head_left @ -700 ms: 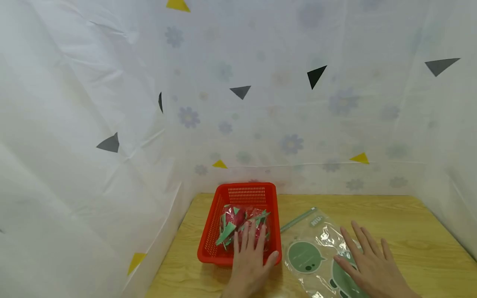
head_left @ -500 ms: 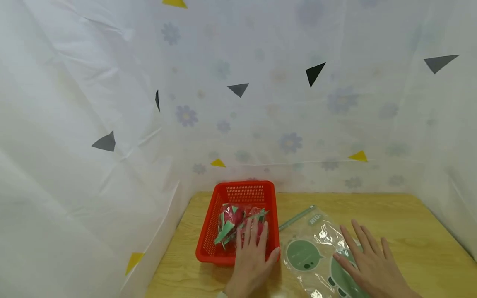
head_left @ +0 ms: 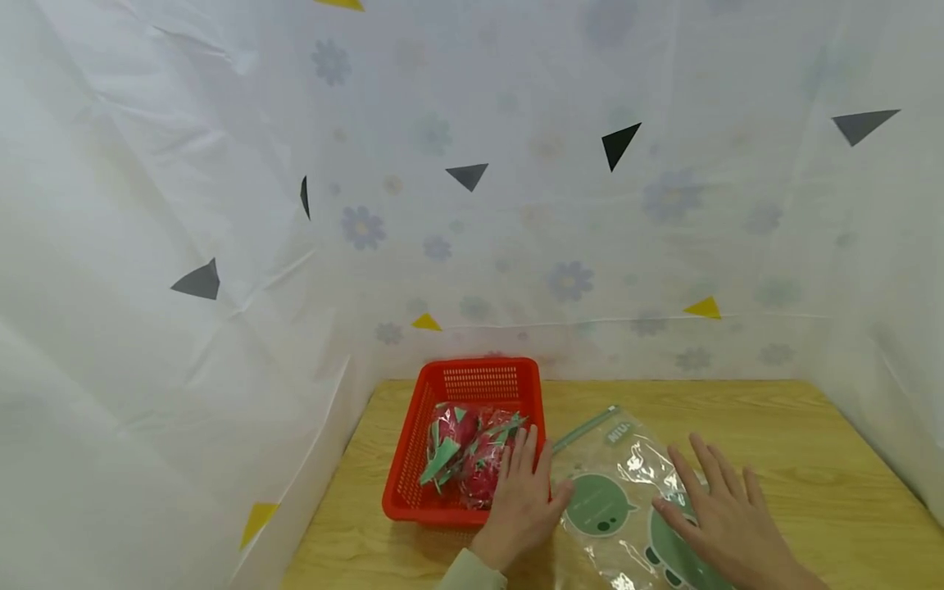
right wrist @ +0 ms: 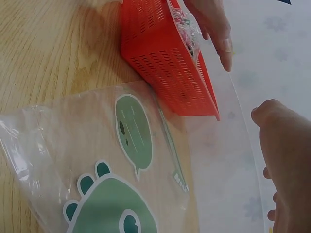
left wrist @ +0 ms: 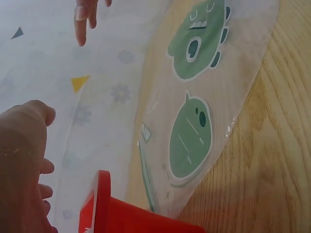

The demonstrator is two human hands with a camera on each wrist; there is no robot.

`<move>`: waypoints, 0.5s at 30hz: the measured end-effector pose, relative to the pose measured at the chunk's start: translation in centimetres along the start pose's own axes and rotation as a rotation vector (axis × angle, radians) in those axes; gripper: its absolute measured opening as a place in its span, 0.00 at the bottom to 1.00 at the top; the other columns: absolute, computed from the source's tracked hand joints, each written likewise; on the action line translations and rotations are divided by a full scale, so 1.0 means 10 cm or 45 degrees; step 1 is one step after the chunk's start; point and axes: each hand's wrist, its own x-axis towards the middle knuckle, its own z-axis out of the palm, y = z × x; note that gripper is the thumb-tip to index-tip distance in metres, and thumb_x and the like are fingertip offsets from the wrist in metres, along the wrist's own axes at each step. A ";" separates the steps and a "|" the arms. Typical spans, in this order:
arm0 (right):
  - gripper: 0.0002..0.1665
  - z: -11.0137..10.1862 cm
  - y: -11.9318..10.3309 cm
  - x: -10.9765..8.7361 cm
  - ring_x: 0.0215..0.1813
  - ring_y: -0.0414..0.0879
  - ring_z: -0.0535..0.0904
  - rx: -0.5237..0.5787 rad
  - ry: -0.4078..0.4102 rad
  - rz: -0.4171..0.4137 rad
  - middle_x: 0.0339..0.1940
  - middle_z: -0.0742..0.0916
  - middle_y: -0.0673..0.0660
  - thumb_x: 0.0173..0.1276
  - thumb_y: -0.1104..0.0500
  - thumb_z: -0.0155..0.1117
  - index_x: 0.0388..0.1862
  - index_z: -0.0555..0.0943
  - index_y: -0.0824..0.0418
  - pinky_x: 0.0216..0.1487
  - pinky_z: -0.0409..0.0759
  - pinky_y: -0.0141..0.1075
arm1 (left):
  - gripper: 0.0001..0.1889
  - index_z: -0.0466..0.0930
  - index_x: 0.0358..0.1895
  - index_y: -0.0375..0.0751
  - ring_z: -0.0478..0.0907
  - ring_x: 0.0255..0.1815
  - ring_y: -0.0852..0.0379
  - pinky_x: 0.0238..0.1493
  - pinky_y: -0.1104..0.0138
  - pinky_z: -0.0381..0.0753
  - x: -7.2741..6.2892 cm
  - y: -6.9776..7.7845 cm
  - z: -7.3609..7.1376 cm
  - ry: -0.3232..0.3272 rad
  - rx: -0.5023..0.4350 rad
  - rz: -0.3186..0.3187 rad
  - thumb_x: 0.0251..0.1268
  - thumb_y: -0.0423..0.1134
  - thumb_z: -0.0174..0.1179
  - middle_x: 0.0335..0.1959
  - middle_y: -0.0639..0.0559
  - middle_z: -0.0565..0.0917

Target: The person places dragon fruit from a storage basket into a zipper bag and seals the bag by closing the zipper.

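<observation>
My left hand (head_left: 519, 504) hovers over the front right rim of a red plastic basket (head_left: 401, 483), fingers straight and spread, holding nothing. In the basket lie deep-pink things with green leaf-like strips (head_left: 450, 434), wrapped in clear film; they look like dragon fruits. To the right, a clear zip bag (head_left: 590, 553) with green cartoon prints lies flat on the table. My right hand (head_left: 730, 528) is stretched out above the bag, fingers spread, and covers part of a print in the head view. Both wrist views show the hands raised above the bag and basket.
The wooden table (head_left: 796, 442) extends past the bag to the right. Behind it hangs a white sheet (head_left: 560, 188) with faint flowers and black, grey and yellow triangles; more sheeting closes off both sides. The bag's green slider strip (head_left: 586, 428) lies close beside the basket.
My left hand has moved right, from over the wrapped things to the basket's right rim, uncovering more of them. My right hand keeps about the same place. The head view has shifted slightly.
</observation>
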 end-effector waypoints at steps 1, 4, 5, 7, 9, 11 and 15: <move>0.48 0.01 0.00 0.00 0.75 0.72 0.54 0.002 -0.005 0.005 0.82 0.50 0.66 0.72 0.35 0.53 0.81 0.51 0.54 0.70 0.31 0.74 | 0.36 0.57 0.77 0.46 0.46 0.82 0.44 0.78 0.45 0.53 0.03 0.02 0.02 -0.005 0.024 0.006 0.73 0.61 0.45 0.81 0.44 0.51; 0.48 0.04 0.02 0.00 0.74 0.72 0.54 -0.003 -0.010 0.019 0.80 0.54 0.68 0.72 0.34 0.53 0.80 0.55 0.58 0.69 0.37 0.76 | 0.34 0.63 0.73 0.44 0.52 0.80 0.43 0.76 0.46 0.58 0.11 0.08 0.05 0.014 0.107 0.046 0.68 0.54 0.54 0.78 0.42 0.58; 0.47 0.06 0.03 0.00 0.74 0.71 0.55 -0.007 -0.012 0.024 0.80 0.55 0.69 0.71 0.34 0.54 0.79 0.57 0.59 0.68 0.40 0.77 | 0.33 0.64 0.72 0.44 0.54 0.80 0.43 0.76 0.47 0.59 0.13 0.11 0.06 0.016 0.148 0.057 0.67 0.52 0.56 0.77 0.43 0.60; 0.48 0.10 0.04 0.00 0.73 0.71 0.55 -0.019 -0.027 0.035 0.78 0.58 0.70 0.70 0.33 0.55 0.77 0.61 0.61 0.66 0.44 0.77 | 0.32 0.66 0.70 0.45 0.57 0.79 0.45 0.75 0.49 0.62 0.18 0.17 0.08 -0.011 0.210 0.064 0.65 0.49 0.58 0.76 0.44 0.63; 0.48 0.16 0.04 -0.01 0.72 0.70 0.58 -0.059 -0.037 0.041 0.76 0.62 0.70 0.68 0.31 0.56 0.75 0.64 0.62 0.63 0.50 0.78 | 0.31 0.67 0.70 0.46 0.60 0.77 0.47 0.75 0.52 0.64 0.21 0.22 0.11 -0.044 0.264 0.086 0.64 0.48 0.60 0.74 0.46 0.66; 0.49 0.23 0.02 -0.02 0.70 0.70 0.61 -0.092 -0.048 0.047 0.74 0.65 0.70 0.66 0.30 0.57 0.73 0.66 0.63 0.61 0.54 0.78 | 0.31 0.66 0.70 0.49 0.62 0.76 0.50 0.75 0.56 0.65 0.24 0.28 0.14 -0.127 0.277 0.074 0.65 0.50 0.60 0.73 0.49 0.66; 0.51 0.34 -0.02 -0.04 0.68 0.69 0.66 -0.147 -0.071 0.061 0.72 0.68 0.70 0.62 0.28 0.60 0.71 0.69 0.62 0.59 0.60 0.77 | 0.34 0.64 0.72 0.53 0.62 0.76 0.54 0.74 0.60 0.65 0.29 0.37 0.24 -0.262 0.192 0.038 0.64 0.52 0.63 0.74 0.54 0.65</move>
